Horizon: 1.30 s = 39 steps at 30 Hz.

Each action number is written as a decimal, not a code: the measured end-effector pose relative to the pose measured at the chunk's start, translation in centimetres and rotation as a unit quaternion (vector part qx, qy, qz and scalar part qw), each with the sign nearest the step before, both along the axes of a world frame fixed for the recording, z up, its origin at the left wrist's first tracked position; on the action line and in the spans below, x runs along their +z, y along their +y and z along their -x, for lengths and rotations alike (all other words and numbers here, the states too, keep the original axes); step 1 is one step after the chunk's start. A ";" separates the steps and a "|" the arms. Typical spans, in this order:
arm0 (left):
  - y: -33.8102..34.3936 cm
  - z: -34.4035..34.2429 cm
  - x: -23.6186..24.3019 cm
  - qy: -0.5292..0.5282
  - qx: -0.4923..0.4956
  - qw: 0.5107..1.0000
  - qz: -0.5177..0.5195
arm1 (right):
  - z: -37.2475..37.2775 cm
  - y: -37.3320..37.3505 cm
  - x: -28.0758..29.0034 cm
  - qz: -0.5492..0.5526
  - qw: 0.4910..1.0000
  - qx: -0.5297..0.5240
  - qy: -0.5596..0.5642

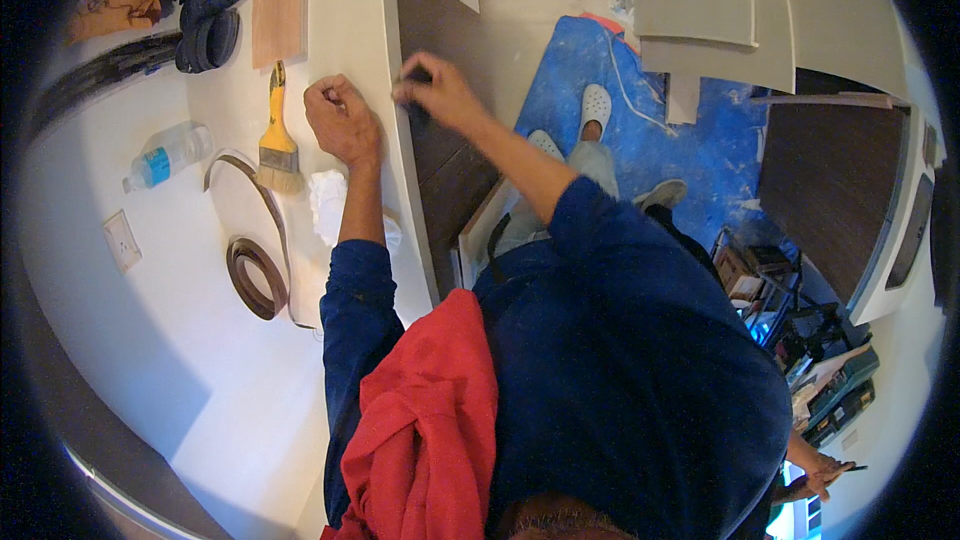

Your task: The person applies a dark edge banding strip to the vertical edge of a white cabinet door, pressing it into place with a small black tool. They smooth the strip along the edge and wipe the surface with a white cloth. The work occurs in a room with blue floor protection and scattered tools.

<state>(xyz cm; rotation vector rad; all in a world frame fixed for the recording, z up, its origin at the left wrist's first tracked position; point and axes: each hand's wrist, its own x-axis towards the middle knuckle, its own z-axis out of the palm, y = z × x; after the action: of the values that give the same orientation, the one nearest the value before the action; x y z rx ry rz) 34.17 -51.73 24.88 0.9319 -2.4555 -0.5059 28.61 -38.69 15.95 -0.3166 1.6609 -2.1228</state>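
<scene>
My left hand (343, 122) is closed, its fingers curled in above the pale counter (345, 0). Whatever it holds, if anything, is hidden. Just past the counter's right edge, beside a dark brown panel (445, 155), is my right hand (440, 92). Its thumb and fingers are drawn together and a little blurred, and I cannot make out what is in them. A flat paintbrush (277, 130) with a yellow handle lies left of my left hand, bristles toward me. Crumpled white paper (325, 205) sits under my left wrist.
A coil of brown edge strip (257, 278), a plastic bottle (170, 157), black sandals (213, 10) and a wooden board (281, 0) lie to the left. Blue sheeting (640, 90) covers the floor. A red cloth (425, 410) hangs by my left arm. Another person's hand (825, 475) shows lower right.
</scene>
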 end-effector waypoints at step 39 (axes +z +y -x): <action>-0.5 -0.2 -0.1 0.034 -0.022 0.999 0.007 | -14.2 7.4 -0.6 -0.108 0.976 0.173 -0.077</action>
<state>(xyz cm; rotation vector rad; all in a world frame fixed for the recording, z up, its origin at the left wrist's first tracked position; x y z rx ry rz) 34.40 -52.26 24.75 0.8429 -2.4207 -0.5254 42.79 -31.26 15.35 -0.3364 1.5969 -1.6544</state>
